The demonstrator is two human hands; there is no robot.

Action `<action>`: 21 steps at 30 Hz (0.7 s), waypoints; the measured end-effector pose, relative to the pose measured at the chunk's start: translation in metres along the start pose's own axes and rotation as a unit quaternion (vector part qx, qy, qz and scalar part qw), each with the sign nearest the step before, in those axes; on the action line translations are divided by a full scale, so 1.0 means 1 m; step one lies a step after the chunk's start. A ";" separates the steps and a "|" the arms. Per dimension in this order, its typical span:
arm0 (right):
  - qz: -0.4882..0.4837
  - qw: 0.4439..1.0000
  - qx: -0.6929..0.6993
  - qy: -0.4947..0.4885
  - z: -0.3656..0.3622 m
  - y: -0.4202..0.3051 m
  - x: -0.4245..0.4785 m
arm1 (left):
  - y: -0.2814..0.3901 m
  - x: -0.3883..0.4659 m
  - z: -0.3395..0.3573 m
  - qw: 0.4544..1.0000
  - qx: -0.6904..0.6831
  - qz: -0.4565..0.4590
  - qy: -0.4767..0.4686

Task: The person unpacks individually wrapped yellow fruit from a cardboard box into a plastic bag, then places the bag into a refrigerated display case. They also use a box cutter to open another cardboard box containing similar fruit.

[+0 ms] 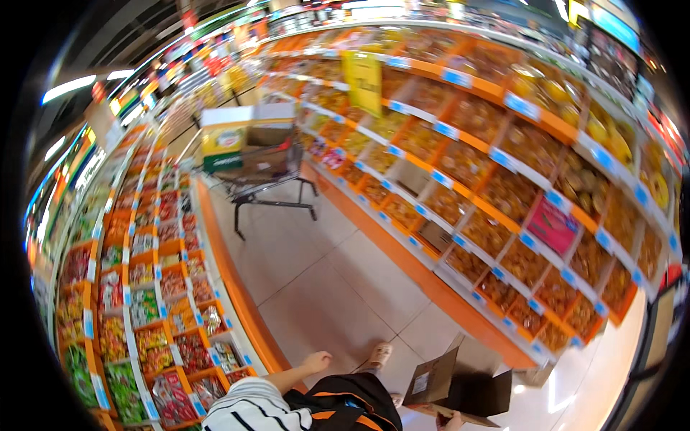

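Observation:
My right hand (450, 421) grips the lower edge of an open cardboard box (435, 378) at the bottom right; its flaps stand apart and its inside looks dark. Off to the left, my left hand (317, 362) hangs over the floor beside the left shelf's orange base, holding nothing, its fingers loosely curled. Farther up the aisle stands a metal shopping cart (269, 200) loaded with cardboard boxes, one of them a yellow and green carton (222, 141).
Tiered bins of wrapped snacks (152, 347) line the left side. Stepped bins of packaged food (520, 258) run along the right, with a yellow sign (362, 83) above. A tiled floor (329, 285) lies between. Another cardboard piece (533, 375) rests by the right shelf's end.

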State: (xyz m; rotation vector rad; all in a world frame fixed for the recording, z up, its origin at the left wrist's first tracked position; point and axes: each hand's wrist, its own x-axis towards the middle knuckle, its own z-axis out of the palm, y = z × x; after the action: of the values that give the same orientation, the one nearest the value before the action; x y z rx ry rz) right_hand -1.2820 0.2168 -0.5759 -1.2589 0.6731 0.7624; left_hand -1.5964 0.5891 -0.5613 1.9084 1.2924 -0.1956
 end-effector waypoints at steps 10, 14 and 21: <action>0.029 0.939 -0.245 -0.241 0.316 0.015 -0.028 | -0.172 -0.071 -0.017 0.892 -0.356 -0.267 0.085; -0.084 0.839 -0.276 -0.461 0.565 0.003 -0.160 | -0.209 -0.042 -0.070 0.839 -0.427 -0.337 0.025; -0.239 0.609 -0.156 -0.740 0.875 0.039 -0.419 | -0.241 -0.006 -0.175 0.750 -0.536 -0.243 0.302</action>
State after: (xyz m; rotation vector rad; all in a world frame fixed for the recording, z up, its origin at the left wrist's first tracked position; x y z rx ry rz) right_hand -1.5318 1.0263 -0.1015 -0.6167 -1.1756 1.1556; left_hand -1.8520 0.7418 -0.5694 0.5960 1.7407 0.8242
